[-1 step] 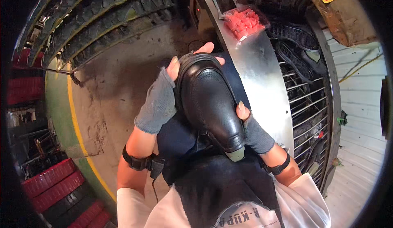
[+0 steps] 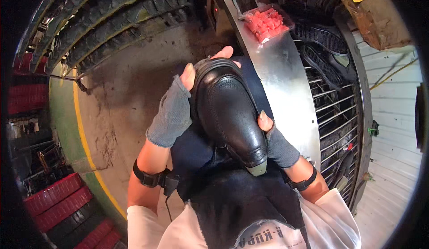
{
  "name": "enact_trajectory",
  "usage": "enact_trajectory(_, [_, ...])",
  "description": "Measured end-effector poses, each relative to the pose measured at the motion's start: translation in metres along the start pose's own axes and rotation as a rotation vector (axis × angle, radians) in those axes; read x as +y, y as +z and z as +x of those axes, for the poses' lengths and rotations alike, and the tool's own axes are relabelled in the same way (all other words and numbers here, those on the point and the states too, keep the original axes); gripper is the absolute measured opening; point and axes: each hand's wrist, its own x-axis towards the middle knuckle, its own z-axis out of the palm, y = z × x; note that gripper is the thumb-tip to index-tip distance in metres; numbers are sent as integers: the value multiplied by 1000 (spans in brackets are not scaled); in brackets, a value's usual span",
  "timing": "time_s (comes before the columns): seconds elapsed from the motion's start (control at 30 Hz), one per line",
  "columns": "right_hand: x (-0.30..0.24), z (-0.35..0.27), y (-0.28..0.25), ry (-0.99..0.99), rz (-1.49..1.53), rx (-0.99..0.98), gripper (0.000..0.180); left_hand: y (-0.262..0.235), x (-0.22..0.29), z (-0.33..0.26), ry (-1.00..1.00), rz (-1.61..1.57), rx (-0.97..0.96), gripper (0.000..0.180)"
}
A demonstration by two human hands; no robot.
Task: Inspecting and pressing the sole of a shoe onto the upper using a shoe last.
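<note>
A black leather shoe (image 2: 230,110) lies in front of me, its rounded toe pointing away and tilted a little left. From its near end sticks a greenish shoe last (image 2: 257,168). My left hand (image 2: 172,110), in a grey fingerless glove, wraps the toe end; the thumb rests on the left edge and fingertips show past the far rim. On the right side, near the heel, my right hand (image 2: 281,146) presses its thumb against the upper. It wears a similar grey glove, and its other fingers are hidden under the shoe.
To the right runs a shiny metal ledge (image 2: 288,97) holding a bag of pink pieces (image 2: 266,23). Beyond it, black soles (image 2: 319,63) lie on a metal bar rack (image 2: 335,110). Loaded shelves (image 2: 129,21) stand far left, with red ridged trays (image 2: 58,195) lower left.
Fingertips past the shoe's far end show slightly less than before. Both hands keep their grip, and the shoe has hardly moved.
</note>
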Motion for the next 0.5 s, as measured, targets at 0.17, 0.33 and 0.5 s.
enact_trajectory(0.17, [-15,-8,16,-12,0,-8,68,4,13,-38,34,-127,94,129])
enact_trajectory(0.33, [-24,-1,39,-54,-478,-93,73,4,2,-63,-59,-156,451,151])
enact_trajectory(0.5, [-36,-4,27,101,-711,-26,58,-2,-13,-83,25,-531,337,158])
